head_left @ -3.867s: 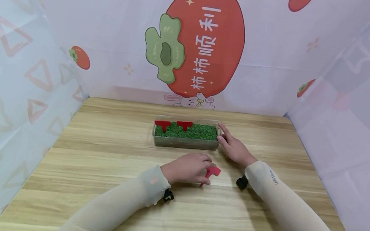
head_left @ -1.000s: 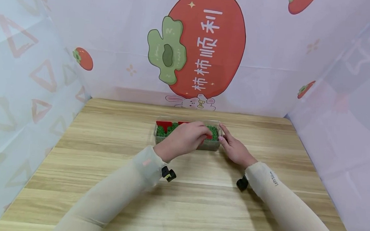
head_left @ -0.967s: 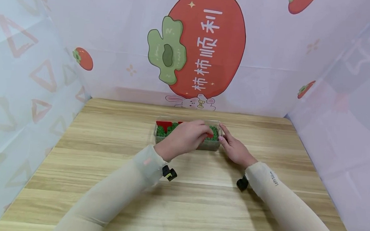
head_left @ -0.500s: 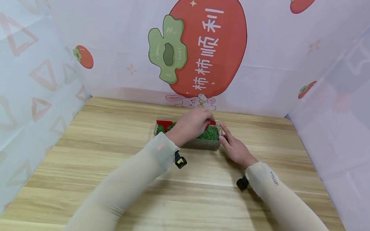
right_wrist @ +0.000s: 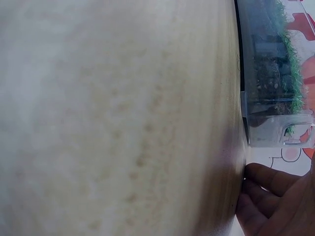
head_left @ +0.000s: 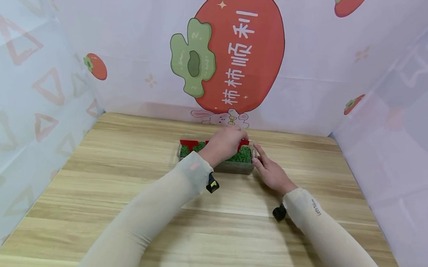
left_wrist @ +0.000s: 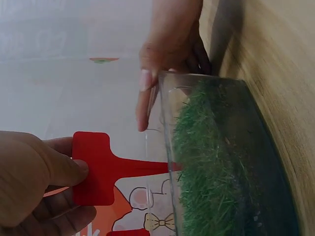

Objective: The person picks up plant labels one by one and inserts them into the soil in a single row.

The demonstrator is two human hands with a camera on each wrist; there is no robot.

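In the head view, my left hand is over a clear plastic planter box filled with green artificial grass. Its thumb and fingers pinch the head of a red T-shaped plant label. The label's stem reaches down into the grass, as the left wrist view shows. Near the planter's left end stands another red plant label; a further label is mostly hidden behind my hand. My right hand touches the planter's right end by the handle, thumb and index finger extended.
The planter stands toward the back of a wood-grain table. Behind it hangs a white backdrop printed with a large persimmon. Patterned side walls enclose the table left and right. A small black camera is strapped to each wrist.
My left hand lifted the red plant label from the table in front, carried it over the planter, then moved toward the back of the grass with its stem down. My right hand stayed at the planter's end.
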